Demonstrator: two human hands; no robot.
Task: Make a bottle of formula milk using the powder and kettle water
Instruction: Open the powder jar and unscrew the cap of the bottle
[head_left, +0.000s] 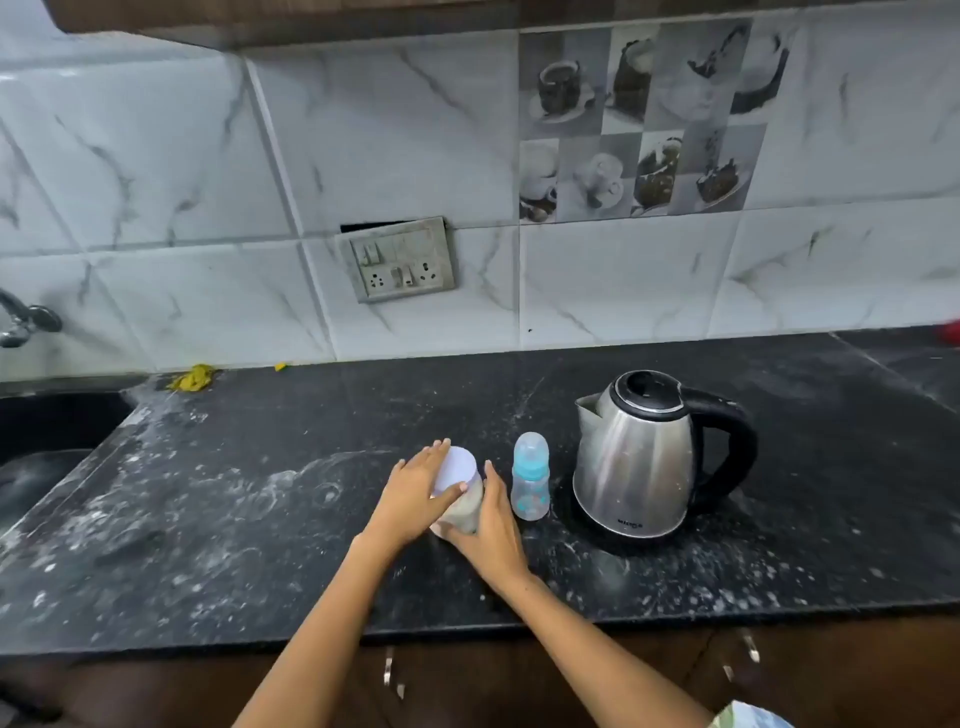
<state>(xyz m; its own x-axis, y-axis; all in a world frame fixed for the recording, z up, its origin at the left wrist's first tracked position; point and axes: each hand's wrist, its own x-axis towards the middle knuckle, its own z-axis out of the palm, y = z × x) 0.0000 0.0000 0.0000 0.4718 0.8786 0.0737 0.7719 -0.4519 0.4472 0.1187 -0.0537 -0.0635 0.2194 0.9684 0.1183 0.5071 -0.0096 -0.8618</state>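
The clear, white-lidded powder jar (460, 491) is held tilted on the black speckled counter (260, 519), just left of the capped teal-collared baby bottle (530, 478) and steel kettle (644, 457). Its lid is gripped by the left hand (415, 496) and its body by the right hand (493, 525). The jar's base is hidden.

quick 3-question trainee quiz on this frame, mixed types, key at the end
1. True or false: the baby bottle stands between the powder jar and the kettle.
2. Which hand lies on the jar's lid? A left hand B right hand
3. Fill in: the kettle's lid is ____.

Key: 1 true. 2 A; the right hand's grip is round the jar body. 3 closed.
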